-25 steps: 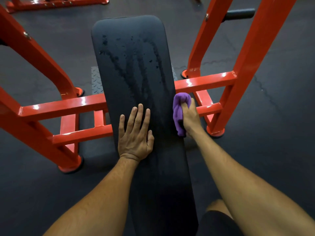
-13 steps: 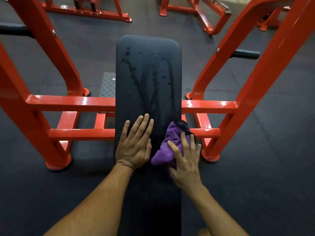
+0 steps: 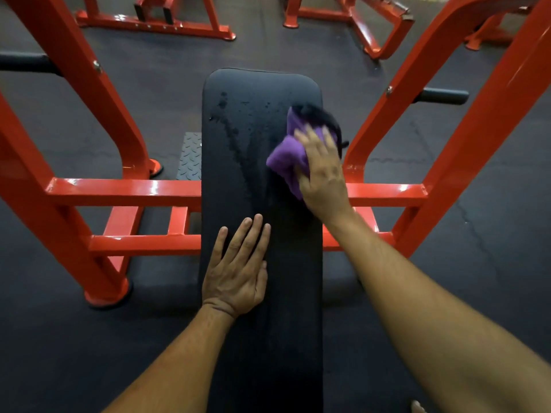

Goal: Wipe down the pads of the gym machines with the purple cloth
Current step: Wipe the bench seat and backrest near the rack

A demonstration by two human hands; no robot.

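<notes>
Right hand [image 3: 323, 177] pressing purple cloth [image 3: 287, 163] flat against bench pad [image 3: 262, 338], fingers spread over bunched fabric, pinning it rather than gripping. Cloth sitting on pad's right side, toward far end, beside wet streaks [image 3: 235, 135] remaining on left. Left hand [image 3: 237, 272] lying open, palm down, mid-pad, likely bracing body while leaning forward. Red frame [image 3: 125, 190] flanking pad both sides. Judgement: wiping underway, streaked far-left portion remaining.

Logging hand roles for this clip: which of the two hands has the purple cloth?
The right hand, pressing the purple cloth onto the bench pad near its far right side. The left hand lies flat, empty.
</notes>
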